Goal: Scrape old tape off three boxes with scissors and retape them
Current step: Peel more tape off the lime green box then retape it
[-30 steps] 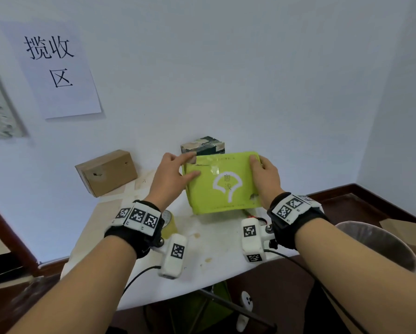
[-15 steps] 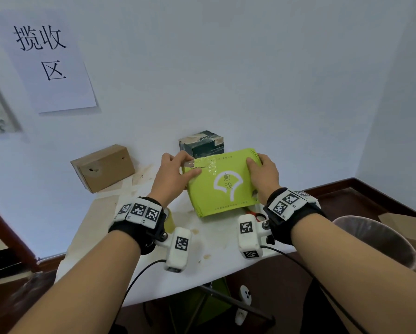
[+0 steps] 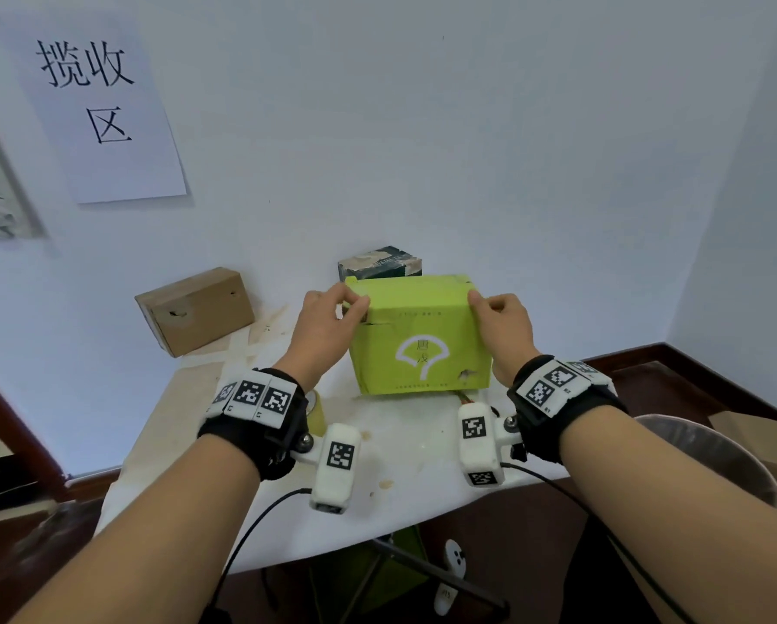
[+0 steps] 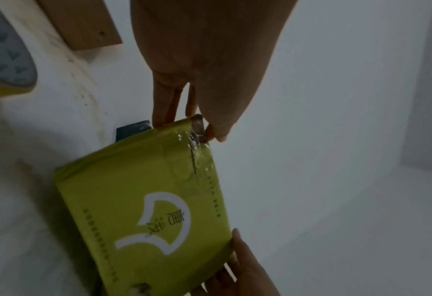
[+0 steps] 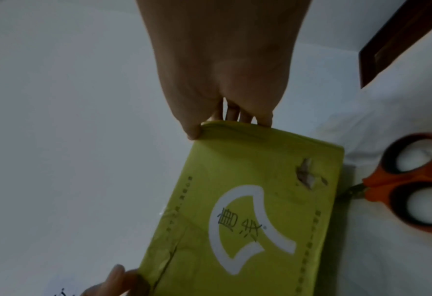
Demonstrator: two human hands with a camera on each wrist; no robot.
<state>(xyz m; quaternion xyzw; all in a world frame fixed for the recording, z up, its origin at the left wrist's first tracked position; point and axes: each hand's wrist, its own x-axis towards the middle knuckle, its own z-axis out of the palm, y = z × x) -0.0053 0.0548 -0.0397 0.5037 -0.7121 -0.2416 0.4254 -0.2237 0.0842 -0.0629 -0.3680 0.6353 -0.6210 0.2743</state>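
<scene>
Head view: both hands, left hand [image 3: 326, 324] and right hand [image 3: 503, 328], pinch the green box [image 3: 420, 340] upright between them (old tape [image 4: 197, 128] under left thumb). Scissors [image 5: 410, 184] beside right hand, probably next.

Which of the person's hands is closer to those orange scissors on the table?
Right. The right hand grips the green box's upper right corner, with the scissors lying just beside that end of the box. The left hand holds the opposite corner.

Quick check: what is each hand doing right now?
Left hand: grips the upper left corner of the green box, thumb on the clear tape.
Right hand: grips the box's upper right corner.
</scene>
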